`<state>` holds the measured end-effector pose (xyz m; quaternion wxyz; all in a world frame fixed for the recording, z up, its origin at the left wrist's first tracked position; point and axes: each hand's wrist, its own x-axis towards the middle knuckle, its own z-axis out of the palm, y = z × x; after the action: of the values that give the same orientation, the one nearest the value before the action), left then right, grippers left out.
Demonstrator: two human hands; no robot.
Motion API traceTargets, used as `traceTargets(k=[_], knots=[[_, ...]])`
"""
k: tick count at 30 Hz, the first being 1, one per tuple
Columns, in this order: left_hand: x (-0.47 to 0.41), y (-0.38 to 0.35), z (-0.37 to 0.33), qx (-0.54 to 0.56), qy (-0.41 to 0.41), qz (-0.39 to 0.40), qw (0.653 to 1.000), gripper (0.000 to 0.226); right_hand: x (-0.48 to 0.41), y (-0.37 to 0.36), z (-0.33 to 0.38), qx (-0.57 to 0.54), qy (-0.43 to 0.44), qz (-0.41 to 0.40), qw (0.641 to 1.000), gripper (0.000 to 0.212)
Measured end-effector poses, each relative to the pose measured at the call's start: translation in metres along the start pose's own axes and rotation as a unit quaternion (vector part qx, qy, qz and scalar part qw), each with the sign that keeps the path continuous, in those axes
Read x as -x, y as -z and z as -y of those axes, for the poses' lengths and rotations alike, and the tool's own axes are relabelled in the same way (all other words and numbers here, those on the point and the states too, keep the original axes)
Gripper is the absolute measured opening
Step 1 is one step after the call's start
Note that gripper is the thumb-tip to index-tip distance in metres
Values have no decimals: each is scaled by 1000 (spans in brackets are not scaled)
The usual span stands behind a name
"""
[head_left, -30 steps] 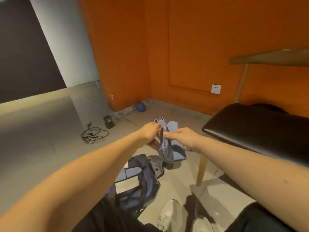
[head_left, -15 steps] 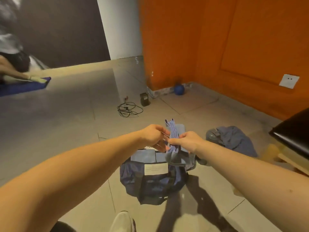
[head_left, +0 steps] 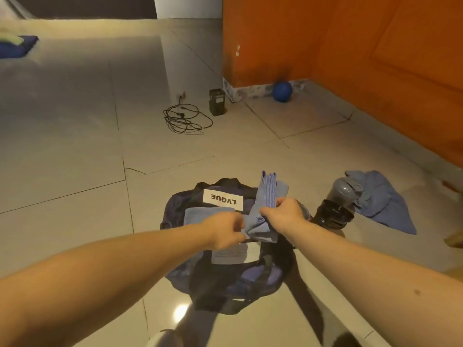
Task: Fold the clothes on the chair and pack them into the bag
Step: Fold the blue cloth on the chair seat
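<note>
A folded blue garment (head_left: 269, 194) is held upright over the open navy bag (head_left: 225, 284), a crumpled blue garment (head_left: 383, 204) nearby.

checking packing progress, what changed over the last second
The folded blue cloth was carried from beside the chair to just above the open bag. The left hand slid from its top to its lower edge. The right hand still grips it; the bag lies unmoved.

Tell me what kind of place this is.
Likely a sparse indoor room, perhaps a studio or activity space: glossy tiled floor, orange panelled wall, and a blue ball and coiled cable left on the floor.
</note>
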<state>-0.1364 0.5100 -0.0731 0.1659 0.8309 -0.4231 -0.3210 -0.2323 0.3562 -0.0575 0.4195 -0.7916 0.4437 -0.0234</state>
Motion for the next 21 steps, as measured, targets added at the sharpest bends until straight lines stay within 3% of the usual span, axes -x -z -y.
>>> traceTargets(k=[4, 7, 14, 21], knots=[[-10, -33, 19, -74, 9, 9, 997, 27, -30, -33, -1, -41, 18, -27, 999, 17], [-4, -42, 23, -80, -10, -8, 997, 24, -36, -56, -7, -20, 27, -28, 999, 28], [24, -30, 12, -77, -141, -45, 986, 26, -16, -46, -20, 207, 62, 30, 976, 28], [18, -16, 13, -74, -144, 8, 987, 23, -4, -38, -13, 367, 31, 129, 921, 40]])
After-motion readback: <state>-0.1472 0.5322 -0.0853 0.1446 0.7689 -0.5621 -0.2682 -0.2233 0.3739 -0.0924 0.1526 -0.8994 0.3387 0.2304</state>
